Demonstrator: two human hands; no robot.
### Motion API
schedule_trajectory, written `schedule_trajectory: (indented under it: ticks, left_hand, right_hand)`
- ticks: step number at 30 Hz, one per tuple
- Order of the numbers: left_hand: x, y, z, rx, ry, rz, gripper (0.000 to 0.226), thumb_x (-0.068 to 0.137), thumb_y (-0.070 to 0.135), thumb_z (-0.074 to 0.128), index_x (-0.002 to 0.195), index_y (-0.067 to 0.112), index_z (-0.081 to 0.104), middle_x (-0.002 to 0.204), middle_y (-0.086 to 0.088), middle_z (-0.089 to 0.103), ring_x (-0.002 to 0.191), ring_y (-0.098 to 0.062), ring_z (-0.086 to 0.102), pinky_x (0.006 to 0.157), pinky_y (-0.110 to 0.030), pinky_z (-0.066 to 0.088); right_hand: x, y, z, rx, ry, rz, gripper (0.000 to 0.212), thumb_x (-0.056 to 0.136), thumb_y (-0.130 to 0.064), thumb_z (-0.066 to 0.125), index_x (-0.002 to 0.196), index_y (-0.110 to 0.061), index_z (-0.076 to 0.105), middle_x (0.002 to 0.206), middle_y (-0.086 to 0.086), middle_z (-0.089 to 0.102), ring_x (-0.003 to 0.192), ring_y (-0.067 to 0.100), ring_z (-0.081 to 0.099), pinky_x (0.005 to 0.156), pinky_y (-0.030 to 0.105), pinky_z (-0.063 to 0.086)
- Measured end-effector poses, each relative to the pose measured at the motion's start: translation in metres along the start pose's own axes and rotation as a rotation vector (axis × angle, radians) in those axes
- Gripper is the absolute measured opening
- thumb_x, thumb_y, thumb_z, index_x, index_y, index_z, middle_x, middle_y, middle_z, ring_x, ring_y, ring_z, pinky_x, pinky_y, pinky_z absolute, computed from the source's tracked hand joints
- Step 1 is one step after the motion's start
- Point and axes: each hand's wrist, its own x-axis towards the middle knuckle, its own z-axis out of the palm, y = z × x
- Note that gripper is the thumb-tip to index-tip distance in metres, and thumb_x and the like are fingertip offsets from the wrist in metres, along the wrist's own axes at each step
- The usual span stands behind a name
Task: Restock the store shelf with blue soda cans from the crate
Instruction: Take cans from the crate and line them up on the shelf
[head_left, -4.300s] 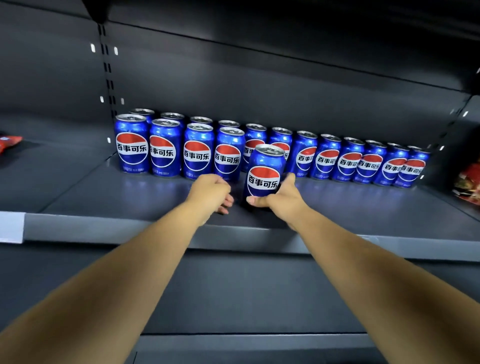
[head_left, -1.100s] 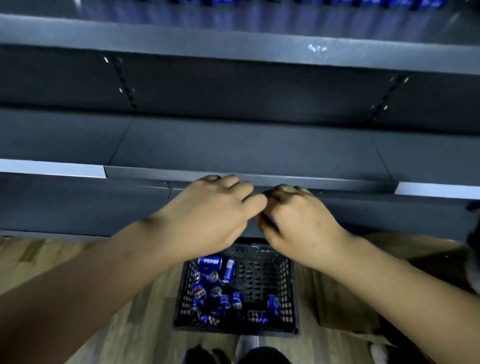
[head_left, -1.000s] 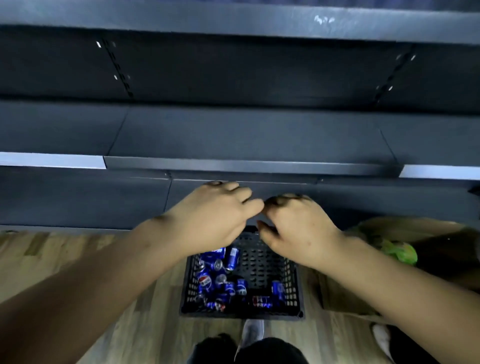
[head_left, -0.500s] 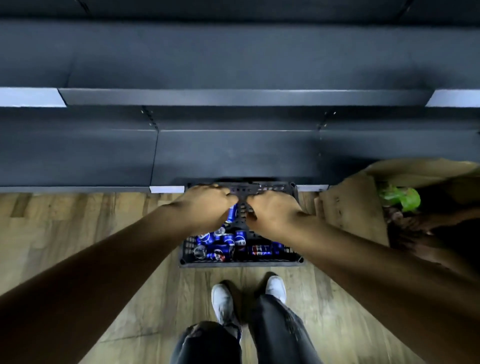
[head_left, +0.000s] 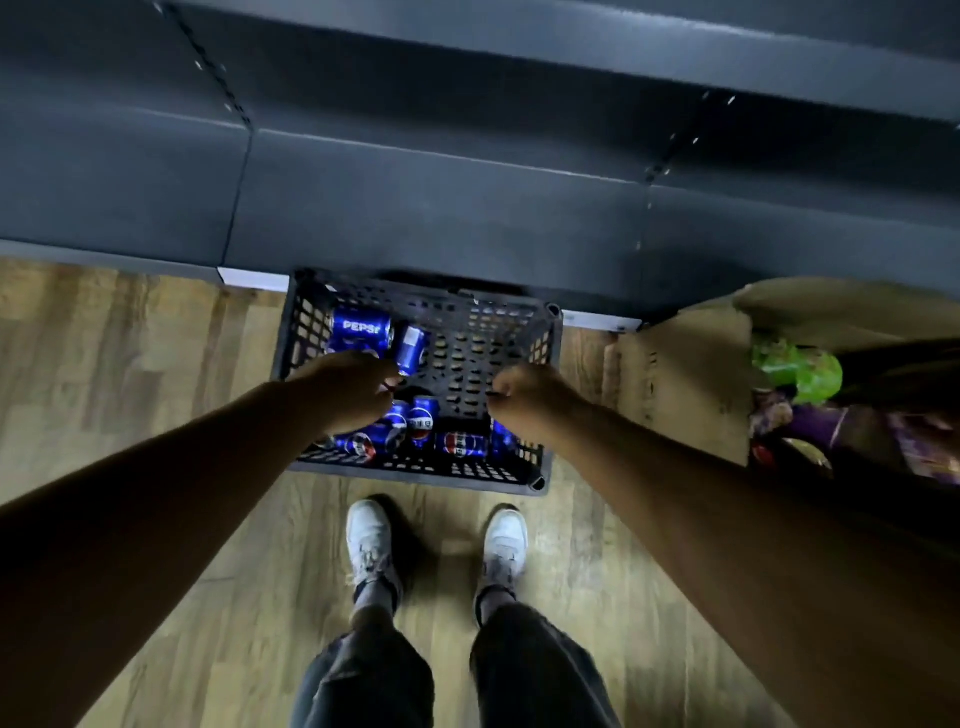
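Observation:
A black plastic crate (head_left: 415, 470) sits on the wooden floor against the base of the dark shelf unit (head_left: 441, 208). Several blue soda cans lie loose in it: one showing its logo (head_left: 361, 328) at the back left, one (head_left: 410, 349) beside it, others (head_left: 464, 444) along the front. My left hand (head_left: 348, 389) hovers over the crate's left half, my right hand (head_left: 535, 397) over its right half. Both hands have loosely curled fingers and hold nothing. The left hand hides some cans beneath it.
A cardboard box (head_left: 680, 384) stands right of the crate, with a green packet (head_left: 797, 369) and other snack bags in it. My white shoes (head_left: 370, 535) stand just in front of the crate. Wooden floor (head_left: 130, 364) stretches to the left.
My view dropped from the stocked shelf to the crate on the floor. Both hands came down from the shelf, moved apart, and now hang over the cans.

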Motion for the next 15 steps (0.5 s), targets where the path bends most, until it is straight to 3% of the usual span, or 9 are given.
schedule_trajectory:
  ticks: [2,4,6,8,10,13,15]
  left_hand:
    - [0.023,0.0,0.013,-0.088,-0.047,-0.073,0.033,0.096,0.026,0.046,0.126,0.012,0.054,0.126,-0.014,0.057,0.11,-0.027,0.055,0.086,-0.029,0.043]
    - [0.046,0.002,0.027,-0.179,-0.033,-0.136,0.031,0.096,0.025,0.048,0.119,0.008,0.059,0.12,-0.017,0.06,0.107,-0.03,0.057,0.084,-0.028,0.043]
    - [0.062,0.003,0.042,-0.253,0.009,-0.165,0.027,0.096,0.023,0.05,0.112,0.005,0.063,0.114,-0.02,0.06,0.099,-0.032,0.059,0.075,-0.027,0.042]
    - [0.073,0.0,0.062,-0.324,0.02,-0.18,0.023,0.095,0.019,0.05,0.104,0.003,0.063,0.107,-0.019,0.059,0.089,-0.032,0.059,0.068,-0.026,0.04]
    - [0.083,-0.005,0.084,-0.351,0.007,-0.191,0.021,0.094,0.017,0.051,0.101,0.003,0.064,0.107,-0.02,0.064,0.092,-0.032,0.061,0.076,-0.03,0.047]
    - [0.093,-0.018,0.116,-0.368,-0.035,-0.222,0.025,0.093,0.02,0.052,0.107,0.004,0.065,0.109,-0.015,0.066,0.099,-0.03,0.061,0.082,-0.027,0.046]
    - [0.099,-0.032,0.139,-0.397,-0.059,-0.241,0.024,0.091,0.024,0.054,0.107,0.009,0.066,0.106,-0.009,0.067,0.099,-0.027,0.062,0.079,-0.023,0.042]
  right_hand:
    - [0.019,0.015,0.0,0.03,-0.04,0.04,0.03,0.09,-0.009,0.047,0.061,-0.011,0.039,0.062,0.007,0.041,0.054,0.015,0.04,0.046,0.022,0.028]
    - [0.039,0.031,0.001,0.17,-0.03,0.088,0.022,0.092,-0.006,0.046,0.069,-0.01,0.047,0.064,0.005,0.043,0.054,0.013,0.039,0.047,0.021,0.029]
    - [0.055,0.043,0.002,0.322,0.004,0.132,0.01,0.094,-0.008,0.047,0.096,-0.006,0.057,0.08,0.008,0.054,0.064,0.014,0.048,0.052,0.022,0.033]
    - [0.073,0.055,0.007,0.425,0.02,0.212,0.024,0.093,-0.007,0.05,0.114,0.004,0.056,0.1,0.018,0.061,0.087,0.023,0.06,0.054,0.023,0.032]
    - [0.088,0.065,0.015,0.442,0.042,0.273,0.033,0.091,-0.007,0.053,0.12,0.007,0.055,0.108,0.025,0.063,0.102,0.028,0.062,0.057,0.024,0.03]
    - [0.109,0.078,0.032,0.415,0.013,0.316,0.033,0.091,-0.01,0.052,0.12,0.005,0.056,0.118,0.026,0.061,0.11,0.033,0.06,0.073,0.03,0.045]
    - [0.119,0.085,0.046,0.397,-0.031,0.344,0.031,0.093,-0.009,0.049,0.121,0.004,0.054,0.126,0.024,0.057,0.115,0.034,0.056,0.095,0.041,0.047]
